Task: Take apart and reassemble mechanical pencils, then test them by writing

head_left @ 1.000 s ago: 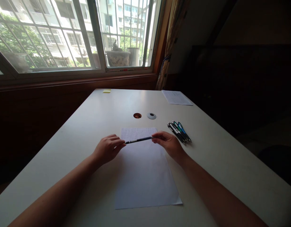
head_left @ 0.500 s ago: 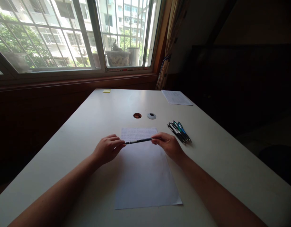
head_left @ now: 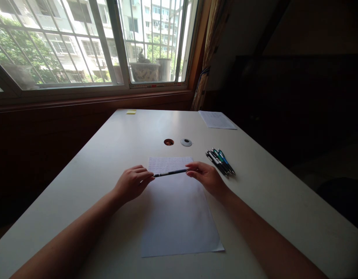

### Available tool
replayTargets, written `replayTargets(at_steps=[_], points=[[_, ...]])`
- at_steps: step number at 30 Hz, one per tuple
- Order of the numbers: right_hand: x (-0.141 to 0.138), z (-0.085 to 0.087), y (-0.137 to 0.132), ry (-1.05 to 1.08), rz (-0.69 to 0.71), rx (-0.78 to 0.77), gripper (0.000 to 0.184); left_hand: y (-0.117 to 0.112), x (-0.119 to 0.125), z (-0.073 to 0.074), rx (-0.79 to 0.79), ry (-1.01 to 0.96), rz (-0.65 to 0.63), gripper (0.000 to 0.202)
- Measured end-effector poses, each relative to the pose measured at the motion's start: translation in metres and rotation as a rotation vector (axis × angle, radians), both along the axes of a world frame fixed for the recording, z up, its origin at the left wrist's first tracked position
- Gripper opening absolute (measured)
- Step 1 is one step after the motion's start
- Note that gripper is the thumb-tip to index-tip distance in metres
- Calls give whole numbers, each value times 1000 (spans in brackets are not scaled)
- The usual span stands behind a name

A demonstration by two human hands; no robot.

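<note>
Head camera shows a dark pen (head_left: 170,173) held level just above the desk, gripped at both ends. The left hand (head_left: 132,184) pinches its near-left end between thumb and curled fingertips, and the right hand (head_left: 206,176) closes thumb and forefinger on the other end. Both hands are shut snugly on the barrel, with nothing else in them. Over the last second the right hand has slid a little toward 9 o'clock along the pen, so slightly less of the barrel shows between the hands, while the left hand has hardly stirred. I read this as the hold being adjusted, not loosened. Directly beneath the pen lies a sheet of paper (head_left: 179,217), with faint lines of writing across its top at 12 o'clock and the rest blank, running down toward 6 o'clock. At 3 o'clock of the right hand, close by but apart from it, a small bunch of pens (head_left: 221,162) lies on the white table (head_left: 109,155). At 12 o'clock of the held pen are a round cable hole (head_left: 168,142) and, just beside it, its grey cap (head_left: 186,142). Farther off, a second sheet (head_left: 217,119) sits at 1 o'clock and a yellow sticky note (head_left: 131,112) at 11 o'clock. Beyond the table's far edge is a barred window (head_left: 80,42).
</note>
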State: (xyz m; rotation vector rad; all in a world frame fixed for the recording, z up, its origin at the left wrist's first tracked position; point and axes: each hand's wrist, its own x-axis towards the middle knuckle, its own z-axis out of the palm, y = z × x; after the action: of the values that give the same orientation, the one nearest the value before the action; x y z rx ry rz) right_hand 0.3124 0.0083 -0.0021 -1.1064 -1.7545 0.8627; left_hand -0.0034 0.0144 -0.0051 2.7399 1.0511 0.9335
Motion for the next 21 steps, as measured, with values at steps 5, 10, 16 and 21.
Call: replayTargets(at_steps=[5,10,16,21], points=[[0,-1,0,79,8,-26,31,0,-1,-1,-5,-6,1,18],[-1,-2,-1,46,-2,-1,23,0,-1,-2,3,-6,-4,19],[0,-4,1,-78,-25,84,19,0,0,-1,5,-6,-1,19],[-1,2,-1,-179,-8,160,18,1,0,-1,12,-21,-7,20]])
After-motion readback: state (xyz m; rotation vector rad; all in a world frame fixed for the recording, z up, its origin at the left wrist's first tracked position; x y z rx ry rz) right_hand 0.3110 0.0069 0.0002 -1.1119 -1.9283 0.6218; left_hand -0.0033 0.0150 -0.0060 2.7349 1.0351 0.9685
